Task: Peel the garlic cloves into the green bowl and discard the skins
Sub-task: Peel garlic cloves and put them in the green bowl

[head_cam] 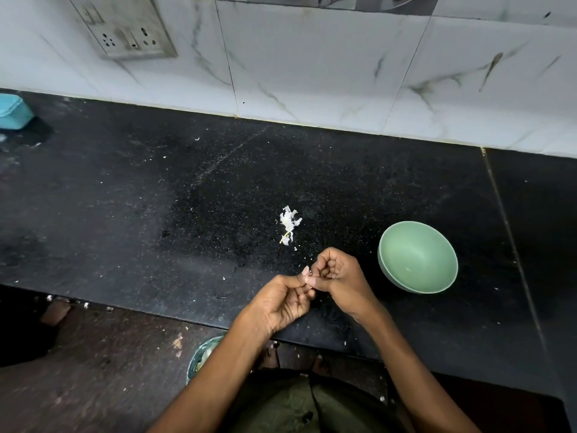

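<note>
My left hand [287, 303] and my right hand [338, 273] meet fingertip to fingertip above the front part of the black counter. Both pinch a small garlic clove [307, 274] between them; only a pale bit of it shows past the fingers. The green bowl [418, 257] stands on the counter just right of my right hand, and nothing shows inside it. A small heap of white garlic skins [288, 225] lies on the counter a little beyond my hands.
The black counter [156, 214] runs to a white tiled wall at the back. A turquoise box [12, 112] sits at the far left edge. On the floor below the counter edge stands a bin [203, 356] with scraps in it. Tiny skin flecks dot the counter.
</note>
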Demonstrator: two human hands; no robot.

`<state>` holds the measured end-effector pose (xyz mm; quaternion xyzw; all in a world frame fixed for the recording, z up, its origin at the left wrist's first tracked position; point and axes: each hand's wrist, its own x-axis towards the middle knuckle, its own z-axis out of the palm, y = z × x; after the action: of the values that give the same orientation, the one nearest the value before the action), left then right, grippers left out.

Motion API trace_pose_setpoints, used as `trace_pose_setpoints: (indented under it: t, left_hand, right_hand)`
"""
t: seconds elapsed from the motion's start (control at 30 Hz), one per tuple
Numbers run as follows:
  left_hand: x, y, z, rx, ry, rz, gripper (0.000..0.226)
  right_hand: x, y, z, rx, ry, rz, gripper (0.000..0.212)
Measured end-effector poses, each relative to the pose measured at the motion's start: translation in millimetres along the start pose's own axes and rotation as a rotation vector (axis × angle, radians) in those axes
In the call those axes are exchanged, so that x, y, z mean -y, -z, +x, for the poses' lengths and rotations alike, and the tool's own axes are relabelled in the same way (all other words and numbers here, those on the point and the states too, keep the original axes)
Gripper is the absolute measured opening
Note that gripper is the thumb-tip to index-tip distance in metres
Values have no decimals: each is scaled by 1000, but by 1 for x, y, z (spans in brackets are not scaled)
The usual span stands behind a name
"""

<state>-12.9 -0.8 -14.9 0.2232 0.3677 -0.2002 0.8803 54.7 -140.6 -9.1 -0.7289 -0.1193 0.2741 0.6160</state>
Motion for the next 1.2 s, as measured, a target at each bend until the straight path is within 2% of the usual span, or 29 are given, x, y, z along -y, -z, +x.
trace_pose_setpoints:
  t: [0.1, 0.27, 0.47, 0.57, 0.77, 0.9, 1.0, 1.1, 1.2]
  left_hand:
    - [2, -6, 3, -61, -26, -87, 10]
    - [7, -14, 7, -128, -124, -205, 24]
    - [12, -19, 11, -146, -236, -276, 20]
    - [14, -23, 8, -154, -271, -277, 21]
    - [14, -24, 8, -199, -363, -167, 6]
    - [12, -25, 5, -302, -450, -93, 7]
    - [12, -23, 2, -277, -455, -92, 9]
    - [10, -21, -1, -220, -471, -98, 7]
    - [8, -18, -3, -227, -473, -107, 8]
  right_hand:
    - [5, -5, -1, -61, 7, -35, 35]
    - [11, -12, -3, -179, 59, -55, 37]
    - [7, -18, -4, -295, 144, -86, 36]
    - [5, -16, -2, -295, 162, -95, 49]
    - [8, -14, 2, -252, 155, -71, 51]
    - [10, -15, 1, -219, 160, -25, 45]
    - [12, -14, 0, -196, 184, -4, 36]
    - [8, -6, 5, -234, 180, -13, 26]
    - [2, 2, 12, -258, 140, -52, 19]
